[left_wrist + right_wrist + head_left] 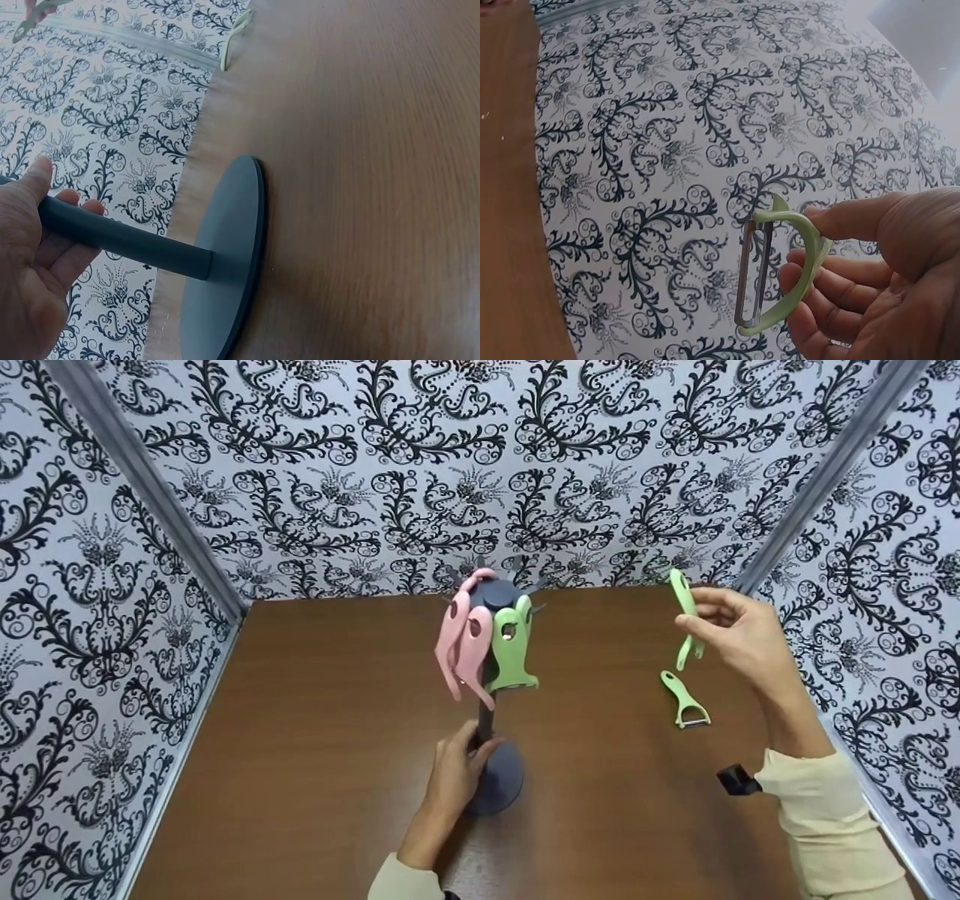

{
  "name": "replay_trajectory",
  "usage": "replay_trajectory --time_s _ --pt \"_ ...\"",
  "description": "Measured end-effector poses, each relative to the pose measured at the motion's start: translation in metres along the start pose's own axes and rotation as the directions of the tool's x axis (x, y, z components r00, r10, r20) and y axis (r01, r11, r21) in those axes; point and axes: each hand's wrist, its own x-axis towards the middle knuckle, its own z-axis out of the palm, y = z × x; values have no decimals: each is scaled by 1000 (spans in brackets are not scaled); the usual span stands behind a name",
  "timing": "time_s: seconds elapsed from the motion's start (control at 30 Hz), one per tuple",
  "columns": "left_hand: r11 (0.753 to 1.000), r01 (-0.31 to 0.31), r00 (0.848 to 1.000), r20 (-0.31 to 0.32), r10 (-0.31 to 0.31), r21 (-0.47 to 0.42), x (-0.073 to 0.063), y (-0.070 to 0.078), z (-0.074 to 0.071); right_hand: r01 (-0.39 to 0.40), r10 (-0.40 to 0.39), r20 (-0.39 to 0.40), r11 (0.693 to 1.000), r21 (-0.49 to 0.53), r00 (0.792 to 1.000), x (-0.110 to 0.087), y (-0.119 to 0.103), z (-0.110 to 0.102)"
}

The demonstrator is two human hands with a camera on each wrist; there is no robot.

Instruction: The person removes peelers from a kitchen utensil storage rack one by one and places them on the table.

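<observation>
My left hand (452,765) grips the dark post (127,238) of an upright stand just above its round base (501,784). Pink peelers (472,649) hang by their handle holes from the stand's top, beside a green peeler (512,649) and part of another green one behind it. Off to the right, my right hand (739,634) pinches a green peeler (684,596) between thumb and fingers, raised over the table. Its metal blade (754,274) shows in the right wrist view. Below that hand a second loose green peeler (684,701) lies on the table.
The brown wooden table (322,682) is enclosed by patterned walls (450,472) at the back and both sides. Bare hooks (536,585) stick out at the back and right of the stand's top. A small black object (738,780) sits at the right sleeve cuff.
</observation>
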Motion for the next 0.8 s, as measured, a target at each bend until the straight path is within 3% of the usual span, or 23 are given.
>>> replay_trajectory --time_s 0.23,0.8 --pt "999 -43 999 4 43 15 1 -2 1 -44 45 23 998 -48 999 4 16 -3" --pt "1000 -25 1000 -9 25 -1 0 -2 1 -82 91 52 985 -155 995 7 67 17"
